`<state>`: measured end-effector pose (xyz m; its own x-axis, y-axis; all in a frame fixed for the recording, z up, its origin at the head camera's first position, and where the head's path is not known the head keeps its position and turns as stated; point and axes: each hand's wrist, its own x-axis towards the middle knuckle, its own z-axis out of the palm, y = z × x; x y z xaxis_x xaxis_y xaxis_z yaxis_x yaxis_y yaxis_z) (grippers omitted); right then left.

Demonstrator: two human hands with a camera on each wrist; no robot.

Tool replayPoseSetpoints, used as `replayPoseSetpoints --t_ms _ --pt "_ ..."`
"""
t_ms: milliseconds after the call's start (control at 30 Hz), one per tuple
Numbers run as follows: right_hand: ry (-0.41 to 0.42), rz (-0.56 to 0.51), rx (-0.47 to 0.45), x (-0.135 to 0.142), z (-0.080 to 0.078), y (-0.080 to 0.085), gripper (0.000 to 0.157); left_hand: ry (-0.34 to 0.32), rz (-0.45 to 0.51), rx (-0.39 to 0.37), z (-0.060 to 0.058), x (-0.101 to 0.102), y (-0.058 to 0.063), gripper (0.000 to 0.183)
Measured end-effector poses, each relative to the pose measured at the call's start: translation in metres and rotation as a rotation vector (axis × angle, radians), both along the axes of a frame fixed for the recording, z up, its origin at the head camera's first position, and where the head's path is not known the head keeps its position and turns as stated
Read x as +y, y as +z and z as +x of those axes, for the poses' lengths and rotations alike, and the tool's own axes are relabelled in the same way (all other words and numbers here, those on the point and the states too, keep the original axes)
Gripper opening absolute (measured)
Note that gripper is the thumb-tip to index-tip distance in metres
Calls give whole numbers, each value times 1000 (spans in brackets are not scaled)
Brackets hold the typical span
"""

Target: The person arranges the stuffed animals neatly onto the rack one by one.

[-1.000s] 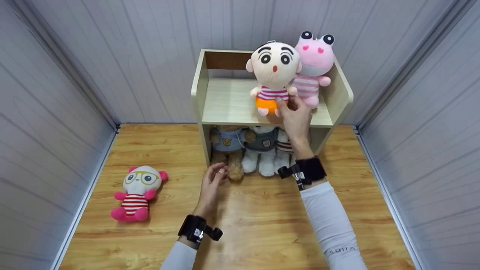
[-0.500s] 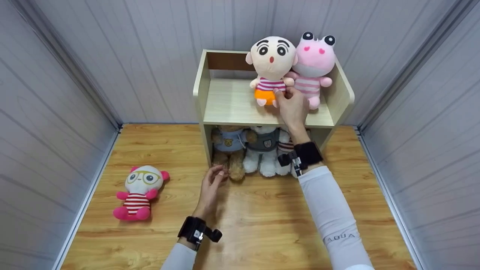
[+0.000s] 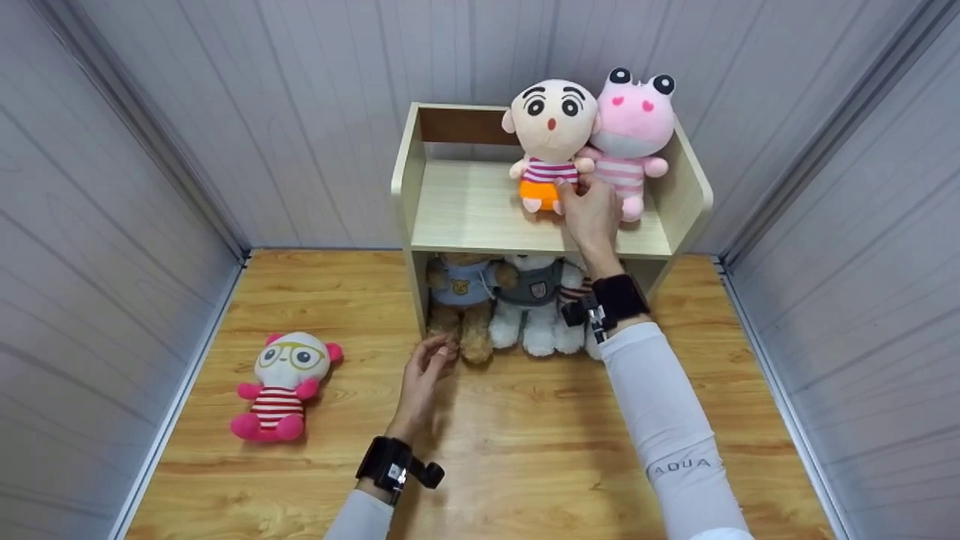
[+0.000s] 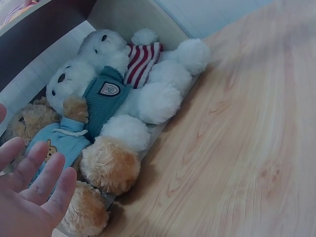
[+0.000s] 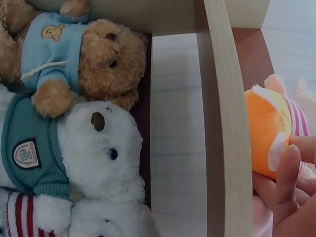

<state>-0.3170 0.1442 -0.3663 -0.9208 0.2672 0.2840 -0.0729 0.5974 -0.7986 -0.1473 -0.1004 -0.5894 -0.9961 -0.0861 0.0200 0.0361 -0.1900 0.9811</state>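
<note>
A boy plush doll (image 3: 551, 135) with a striped top and orange shorts is upright over the top shelf (image 3: 461, 202), left of a pink frog plush (image 3: 636, 124). My right hand (image 3: 592, 214) pinches its lower body from the right side, thumb in front. The right wrist view shows the doll's orange shorts (image 5: 266, 126) by the shelf board; whether they rest on it I cannot tell. My left hand (image 3: 421, 382) holds nothing, its fingers loosely spread (image 4: 37, 182) near the feet of a brown teddy bear (image 4: 111, 165).
In the lower compartment sit the brown bear, a white plush in a green-grey sweater (image 5: 34, 143) and another in red-and-white stripes (image 4: 143, 64). A pink panda plush with glasses (image 3: 277, 401) lies on the wooden floor (image 3: 495, 465) at left. Panelled walls (image 3: 150, 150) enclose the space.
My right hand has carried the boy plush doll farther back over the top shelf, closer against the frog plush. My left hand has stayed nearly still.
</note>
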Motion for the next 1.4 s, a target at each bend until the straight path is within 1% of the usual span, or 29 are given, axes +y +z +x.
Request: replayPoseSetpoints --t_ms 167,400,467,600,700,800,900,1000,1133,1200,1300,1400 --pt "10 17 0 0 0 -3 27 -4 8 -4 0 -1 -1 42" --pt "26 12 7 0 1 -5 28 4 -25 -12 0 -1 0 42" --pt "30 9 12 0 4 -5 29 3 -22 -9 -1 -2 0 42" --pt "32 -34 20 0 9 -5 35 0 -20 -6 -1 -3 -1 42" --pt "46 -121 35 2 16 -6 41 1 -9 -12 -1 -5 -1 41" --pt "58 -227 79 5 25 -10 45 1 3 -16 -1 -10 0 40" --pt "66 -307 163 9 35 -15 43 13 -28 -10 -2 -17 2 41" --pt "64 -316 268 15 46 -21 40 43 -67 -9 -4 -26 4 42" --pt "83 -323 375 23 58 -27 37 66 -75 -14 -5 -40 7 41" --pt "104 -354 399 28 63 -30 35 77 -73 -15 -5 -47 8 40" --pt "131 -409 403 33 71 -33 34 88 -87 -14 -5 -56 9 40" --pt "154 -440 394 38 79 -39 38 111 -95 -10 -4 -64 11 41"
